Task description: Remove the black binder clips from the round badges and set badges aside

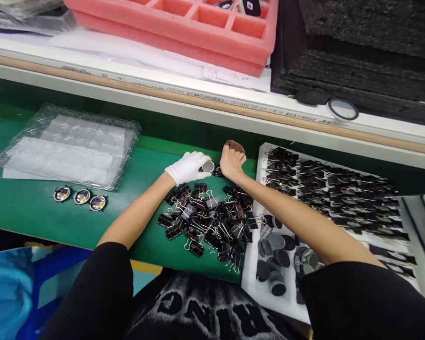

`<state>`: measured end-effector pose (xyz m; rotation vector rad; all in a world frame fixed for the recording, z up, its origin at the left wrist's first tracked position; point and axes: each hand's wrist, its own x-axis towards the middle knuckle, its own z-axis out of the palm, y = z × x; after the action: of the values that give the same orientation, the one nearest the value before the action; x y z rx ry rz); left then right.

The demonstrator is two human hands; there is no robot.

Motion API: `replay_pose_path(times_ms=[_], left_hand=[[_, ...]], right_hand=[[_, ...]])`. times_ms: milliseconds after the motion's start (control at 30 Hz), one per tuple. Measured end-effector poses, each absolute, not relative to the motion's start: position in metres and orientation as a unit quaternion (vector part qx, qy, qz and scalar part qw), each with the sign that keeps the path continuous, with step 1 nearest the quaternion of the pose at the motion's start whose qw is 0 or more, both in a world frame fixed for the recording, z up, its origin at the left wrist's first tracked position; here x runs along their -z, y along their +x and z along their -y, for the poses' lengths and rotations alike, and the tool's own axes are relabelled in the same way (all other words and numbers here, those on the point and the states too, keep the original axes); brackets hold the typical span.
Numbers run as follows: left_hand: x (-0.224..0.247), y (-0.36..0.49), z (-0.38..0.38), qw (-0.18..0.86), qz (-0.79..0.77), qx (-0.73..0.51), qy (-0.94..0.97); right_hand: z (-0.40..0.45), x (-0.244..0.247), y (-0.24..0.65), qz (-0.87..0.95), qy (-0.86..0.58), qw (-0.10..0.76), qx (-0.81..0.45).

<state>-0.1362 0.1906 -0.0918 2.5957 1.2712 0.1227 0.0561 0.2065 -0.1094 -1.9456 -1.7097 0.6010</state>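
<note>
My left hand, in a white glove, pinches a round grey disc with a pale rim between thumb and fingers. Just to its right is my bare right hand, bent at the wrist with its fingers curled in; what they hold, if anything, is hidden. A black binder clip shows between the two hands, by the heel of the right one; I cannot tell if it is touched. Below both hands spreads a loose pile of black binder clips with wire handles on the green table.
Three round pieces with clips around them lie at left, before a clear plastic tray. At right, a white foam tray holds grey discs and rows of clipped pieces. A shelf edge crosses behind, bearing a pink foam box.
</note>
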Motion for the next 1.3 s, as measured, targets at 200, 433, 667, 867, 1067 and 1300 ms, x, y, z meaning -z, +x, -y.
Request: replay_pose_path(times_ms=[200, 433, 667, 867, 1067, 1300], left_hand=[[0.088, -0.129, -0.195, 0.134, -0.414, -0.033, 0.900], [0.088, -0.126, -0.193, 0.127, -0.417, -0.036, 0.899], [0.092, -0.127, -0.195, 0.127, -0.411, -0.037, 0.902], [0.082, -0.136, -0.180, 0.099, -0.485, -0.040, 0.868], [0.056, -0.146, -0.177, 0.141, -0.382, -0.002, 0.913], [0.038, -0.151, -0.177, 0.137, -0.392, 0.087, 0.906]], right_hand=[[-0.207, 0.114, 0.057, 0.620, -0.710, 0.258, -0.214], [-0.206, 0.111, 0.058, 0.617, -0.713, 0.250, -0.220], [-0.207, 0.102, 0.050, 0.606, -0.719, 0.238, -0.244], [-0.204, 0.043, 0.077, 0.691, -0.647, 0.179, -0.267], [-0.141, 0.006, 0.104, 0.865, -0.464, -0.103, -0.163], [-0.127, 0.021, 0.093, 0.887, -0.441, -0.069, -0.115]])
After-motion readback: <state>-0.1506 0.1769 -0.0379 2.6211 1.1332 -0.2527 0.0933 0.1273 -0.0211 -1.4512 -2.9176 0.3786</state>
